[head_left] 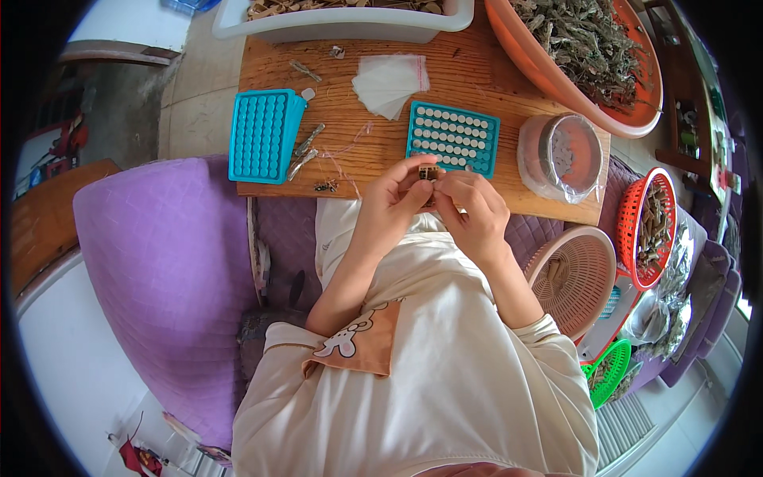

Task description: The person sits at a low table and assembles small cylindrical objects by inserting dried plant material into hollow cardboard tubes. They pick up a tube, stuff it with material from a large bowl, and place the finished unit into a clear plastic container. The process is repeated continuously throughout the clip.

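My left hand [389,205] holds a small dark piece with gold-coloured markings [428,172] upright between thumb and fingers, just over the table's near edge. My right hand [477,208] is closed in a pinch right beside it, fingertips at the piece; what they grip is too small to make out. Directly beyond my hands lies a teal tray [494,145] with rows of round cells, many filled with white discs [451,125]. Some cells at its right and near side show no disc. My fingers hide the lower part of the piece.
Stacked teal trays [262,137], metal tweezers-like tools [305,71] and clear bags [385,83] lie on the wooden table [334,107]. A plastic-lined round tub [594,151], orange basin [520,56] and white bin [350,29] surround them. Pink [592,298], red [628,215] and green [621,374] baskets stand right.
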A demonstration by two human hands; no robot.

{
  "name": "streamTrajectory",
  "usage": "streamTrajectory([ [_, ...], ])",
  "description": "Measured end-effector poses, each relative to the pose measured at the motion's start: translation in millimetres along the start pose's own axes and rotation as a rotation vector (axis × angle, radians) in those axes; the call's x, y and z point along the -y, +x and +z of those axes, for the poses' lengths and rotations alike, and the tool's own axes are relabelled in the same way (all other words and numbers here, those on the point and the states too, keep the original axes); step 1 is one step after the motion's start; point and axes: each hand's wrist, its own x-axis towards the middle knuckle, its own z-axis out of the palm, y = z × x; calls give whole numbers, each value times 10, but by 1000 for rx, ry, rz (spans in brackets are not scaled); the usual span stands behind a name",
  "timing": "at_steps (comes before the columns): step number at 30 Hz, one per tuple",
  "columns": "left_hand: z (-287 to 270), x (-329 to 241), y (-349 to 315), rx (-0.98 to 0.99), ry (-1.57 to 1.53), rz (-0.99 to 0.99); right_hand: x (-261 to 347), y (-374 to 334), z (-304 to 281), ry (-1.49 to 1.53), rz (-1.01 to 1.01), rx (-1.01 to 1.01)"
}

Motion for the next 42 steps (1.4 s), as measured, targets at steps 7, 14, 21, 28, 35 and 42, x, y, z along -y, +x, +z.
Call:
streamTrajectory([
  [7,-6,33,17,74,23,-81,-24,-8,-28,-49,38,14],
  [14,-51,3,13,19,46,-100,-182,-157,-85,209,538,-357],
  [21,-100,-17,7,16,84,-129,-450,-216,-149,-335,615,101],
  [28,-79,-51,-37,33,105,-81,-443,-232,-91,-357,567,152],
  [35,-71,-63,-62,63,55,-104,-226,-96,-139,-148,248,-69],
  [42,-58,-47,-84,148,44,-150,60,88,-193,-41,-105,-1],
])
